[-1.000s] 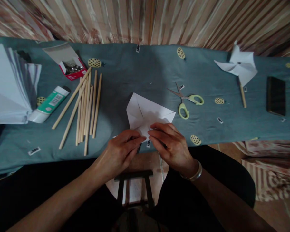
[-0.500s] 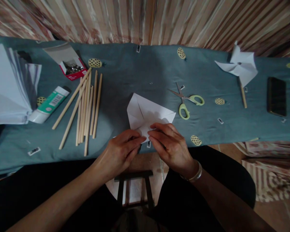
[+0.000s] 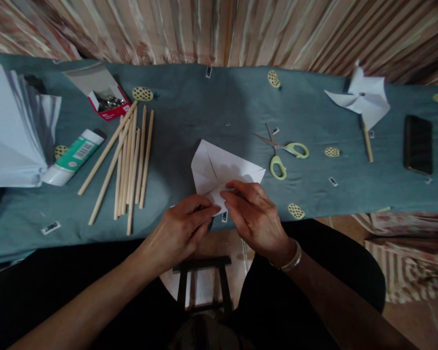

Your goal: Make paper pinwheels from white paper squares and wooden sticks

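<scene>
A white sheet of folded paper (image 3: 219,167) lies near the front edge of the teal cloth-covered table (image 3: 211,102). My left hand (image 3: 180,228) pinches the paper's near corner with its fingers closed. My right hand (image 3: 253,216) presses and grips the same near part from the right, fingers curled on the paper. The fingertips of both hands nearly meet at the paper's lower edge, which they partly hide.
Green-handled scissors (image 3: 282,153) lie right of the paper. Several wooden sticks (image 3: 129,155) lie to the left, with a glue tube (image 3: 75,155), an open red box (image 3: 107,102) and a paper stack (image 3: 12,131). A finished paper pinwheel (image 3: 363,99) and a black phone (image 3: 418,144) lie far right.
My right hand has shifted slightly up and left over the paper's near part. The left hand and the paper have hardly moved.
</scene>
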`<state>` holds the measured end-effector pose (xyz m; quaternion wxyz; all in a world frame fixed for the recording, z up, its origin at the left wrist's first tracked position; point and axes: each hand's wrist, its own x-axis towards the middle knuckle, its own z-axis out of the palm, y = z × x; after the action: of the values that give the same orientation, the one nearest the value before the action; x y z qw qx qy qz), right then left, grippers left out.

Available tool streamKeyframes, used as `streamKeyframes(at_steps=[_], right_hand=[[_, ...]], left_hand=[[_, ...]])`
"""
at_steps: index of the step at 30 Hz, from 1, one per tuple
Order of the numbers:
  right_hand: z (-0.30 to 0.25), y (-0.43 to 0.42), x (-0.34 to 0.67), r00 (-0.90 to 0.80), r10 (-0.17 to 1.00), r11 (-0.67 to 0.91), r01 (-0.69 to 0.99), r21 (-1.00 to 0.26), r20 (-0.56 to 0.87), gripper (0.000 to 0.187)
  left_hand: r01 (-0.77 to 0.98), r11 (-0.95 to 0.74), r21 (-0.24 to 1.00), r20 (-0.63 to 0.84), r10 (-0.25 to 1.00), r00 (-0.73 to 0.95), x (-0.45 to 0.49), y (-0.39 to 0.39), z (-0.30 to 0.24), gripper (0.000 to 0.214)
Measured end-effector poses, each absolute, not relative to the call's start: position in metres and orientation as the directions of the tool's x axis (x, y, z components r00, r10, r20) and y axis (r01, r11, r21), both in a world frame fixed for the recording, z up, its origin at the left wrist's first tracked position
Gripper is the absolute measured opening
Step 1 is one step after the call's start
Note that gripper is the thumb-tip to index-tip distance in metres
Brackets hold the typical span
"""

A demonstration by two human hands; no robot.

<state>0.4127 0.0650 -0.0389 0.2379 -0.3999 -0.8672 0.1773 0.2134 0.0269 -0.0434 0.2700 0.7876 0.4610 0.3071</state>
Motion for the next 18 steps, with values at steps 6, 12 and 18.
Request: streamKeyframes(at_steps=[6, 12, 18], right_hand=[[-0.0402, 0.0651, 0.4114, -0.562, 0.779, 0.620, 0.630, -0.467, 0.276, 0.027], [-0.0418, 0.0647, 0.4102, -0.570, 0.774, 0.629, 0.645, -0.435, 0.275, 0.031], [-0.0442, 0.0635, 0.4099, -0.600, 0.756, 0.652, 0.652, -0.388, 0.262, 0.035]], left_hand=[[0.553, -0.405, 0.728, 0.211, 0.900, 0.381, 0.2127, 0.0274, -0.0419, 0.028], [0.550, -0.402, 0.732, 0.208, 0.901, 0.381, 0.2131, 0.0282, -0.0416, 0.028], [0.556, -0.406, 0.725, 0.208, 0.899, 0.385, 0.2132, 0.0289, -0.0408, 0.027]])
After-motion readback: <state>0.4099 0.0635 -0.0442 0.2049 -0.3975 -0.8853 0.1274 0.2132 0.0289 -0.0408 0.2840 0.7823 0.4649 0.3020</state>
